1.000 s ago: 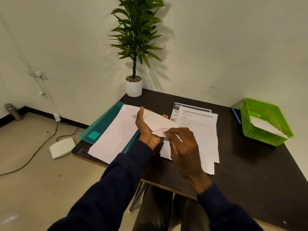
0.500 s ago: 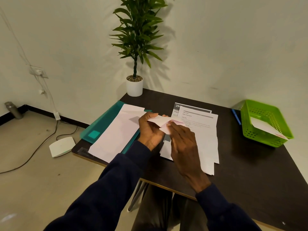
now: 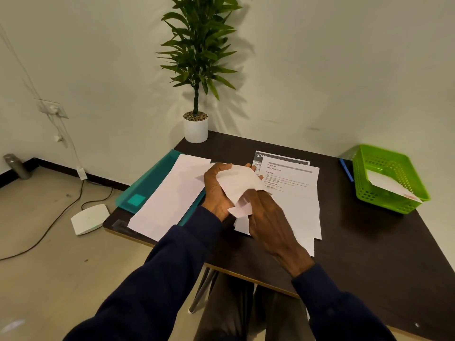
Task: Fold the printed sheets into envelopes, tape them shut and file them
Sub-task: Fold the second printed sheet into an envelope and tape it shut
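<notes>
- The folded sheet (image 3: 237,182) is held in the air at the centre of the frame, just above the surface (image 3: 369,242), between the stack of printed sheets (image 3: 295,205) on the right and a long blank sheet (image 3: 172,193) lying on a teal folder (image 3: 145,185) on the left.
- The left hand (image 3: 216,190) grips it from the left, fingers curled round its far edge and thumb along the near side.
- The right hand (image 3: 268,217) closes on its lower corner in what looks like a pinch; that corner is blurred, so the exact hold is hard to read.
- Judgement: this is a folding step, with taping and filing not yet done for this piece. 1 envelope (image 3: 391,185) already leans inside the green basket (image 3: 369,190) at the right edge of the frame.
- Risk: worked in mid-air with no backing, the creases may run crooked, leaving flaps that will not meet for the tape.
- Risk: the paper looks crumpled where the left hand bends it; a harder squeeze could wrinkle or tear it.
- Risk: the right wrist hangs over the printed sheets, so a sweep toward the basket could drag them off the near edge of the surface.
</notes>
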